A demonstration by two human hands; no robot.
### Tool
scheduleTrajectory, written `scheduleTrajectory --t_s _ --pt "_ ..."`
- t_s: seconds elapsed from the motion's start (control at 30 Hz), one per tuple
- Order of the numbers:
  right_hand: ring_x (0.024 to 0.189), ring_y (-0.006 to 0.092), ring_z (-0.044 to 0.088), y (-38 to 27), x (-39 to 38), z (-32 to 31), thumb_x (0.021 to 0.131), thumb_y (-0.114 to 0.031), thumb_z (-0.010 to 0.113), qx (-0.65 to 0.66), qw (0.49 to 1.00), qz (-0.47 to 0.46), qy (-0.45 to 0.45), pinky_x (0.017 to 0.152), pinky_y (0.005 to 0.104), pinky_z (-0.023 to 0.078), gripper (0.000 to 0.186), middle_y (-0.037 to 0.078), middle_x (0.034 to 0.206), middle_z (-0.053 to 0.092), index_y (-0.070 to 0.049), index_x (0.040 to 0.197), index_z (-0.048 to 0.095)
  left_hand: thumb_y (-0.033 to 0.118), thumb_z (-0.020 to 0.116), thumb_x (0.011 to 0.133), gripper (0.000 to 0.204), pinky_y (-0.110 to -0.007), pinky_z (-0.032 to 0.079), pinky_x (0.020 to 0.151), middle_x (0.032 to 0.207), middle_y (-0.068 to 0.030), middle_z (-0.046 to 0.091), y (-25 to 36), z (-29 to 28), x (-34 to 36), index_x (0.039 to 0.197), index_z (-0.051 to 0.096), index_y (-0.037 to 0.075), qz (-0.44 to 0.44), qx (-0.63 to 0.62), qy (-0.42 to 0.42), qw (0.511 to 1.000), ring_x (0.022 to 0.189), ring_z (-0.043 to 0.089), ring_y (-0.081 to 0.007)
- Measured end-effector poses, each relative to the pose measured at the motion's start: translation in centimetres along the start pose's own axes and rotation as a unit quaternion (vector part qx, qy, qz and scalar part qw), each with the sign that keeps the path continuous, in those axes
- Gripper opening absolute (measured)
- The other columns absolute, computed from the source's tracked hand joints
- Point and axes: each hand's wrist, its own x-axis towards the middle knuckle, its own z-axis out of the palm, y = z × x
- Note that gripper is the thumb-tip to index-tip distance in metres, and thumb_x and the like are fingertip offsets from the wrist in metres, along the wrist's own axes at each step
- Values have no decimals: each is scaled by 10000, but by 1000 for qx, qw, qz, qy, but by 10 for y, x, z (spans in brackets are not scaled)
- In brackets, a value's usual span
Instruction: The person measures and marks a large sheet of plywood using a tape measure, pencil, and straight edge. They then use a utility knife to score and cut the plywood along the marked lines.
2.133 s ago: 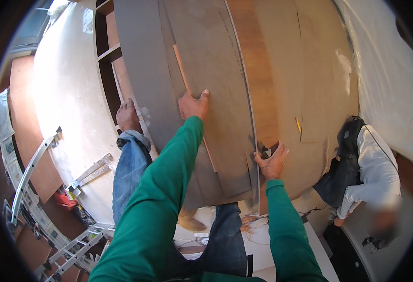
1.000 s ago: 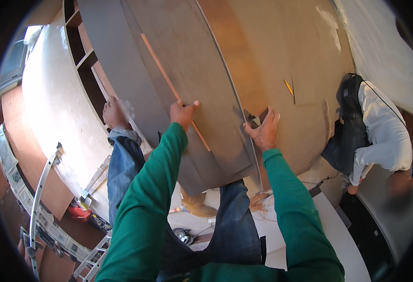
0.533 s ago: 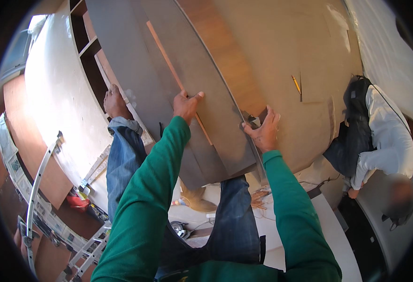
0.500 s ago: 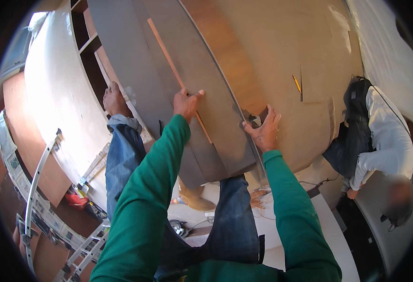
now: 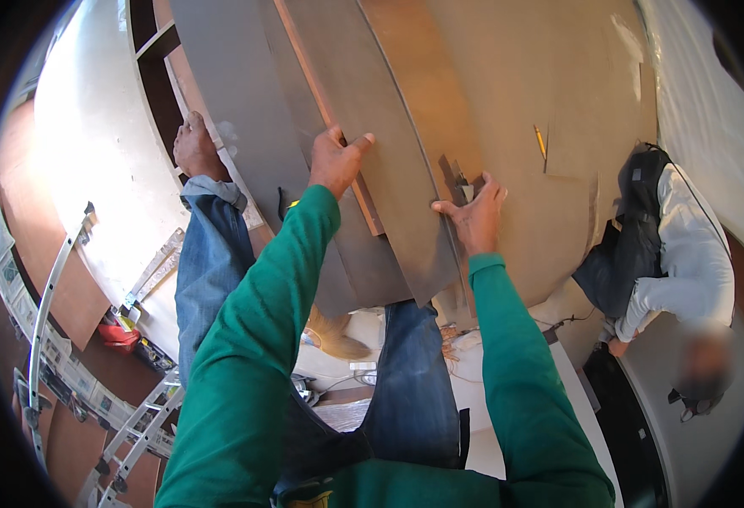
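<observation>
Long grey-brown sheets (image 5: 249, 127) lie overlapping in front of me. A thin orange-brown strip (image 5: 311, 80) runs lengthwise over them. My left hand (image 5: 336, 162) is closed on this strip near its close end, its thumb stretched over the neighbouring sheet (image 5: 389, 186). My right hand (image 5: 479, 218) is bent at the right edge of that sheet, thumb tip against the edge. Between its thumb and fingers shows a small dark object with a pale metal part (image 5: 467, 191); its kind is unclear, and the fingers partly hide it.
My bare foot (image 5: 198, 148) rests beside the sheets at left. A pencil (image 5: 540, 141) lies on the brown surface to the right. Another person (image 5: 685, 229) bends over at far right. An aluminium ladder (image 5: 139, 436) and a red item (image 5: 120, 336) are at lower left.
The view has tilted slightly, so my hands and foot appear higher. Both hands stay at the strip and sheet edge; more of the dark object shows by the right fingers.
</observation>
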Motion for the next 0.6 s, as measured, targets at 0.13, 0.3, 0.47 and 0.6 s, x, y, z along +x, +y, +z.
scheduleTrajectory --t_s 0.13,0.3,0.47,0.6 --pt "1257 462 503 12 7 0 579 -301 1011 -19 1000 -15 -11 1034 494 493 1138 281 1382 426 65 1436 358 201 736 941 263 -300 509 713 904 -29 669 13 2 -5 1083 685 -14 2 71 17 997 770 594 -126" --pt "1250 459 510 7 8 -1 573 -313 1015 -50 998 -47 -1 1022 497 502 1154 281 1377 426 71 1434 349 241 730 945 296 -338 496 711 903 -33 651 -19 -18 4 1096 688 -10 -57 71 11 996 786 579 -136" --pt "1230 457 525 20 14 -13 592 -279 1011 -43 997 -45 41 1009 501 510 1120 280 1381 417 58 1431 350 309 742 942 339 -350 511 705 882 -24 621 -15 -8 -1 1092 665 16 -93 40 -17 995 790 576 -141" --pt "1256 429 491 14 27 -22 559 -350 1023 -16 1000 -8 -25 1021 473 492 1163 284 1366 436 80 1418 368 345 756 930 368 -351 516 705 871 -30 623 -7 -3 -3 1062 668 12 -101 63 -21 993 779 576 -141"
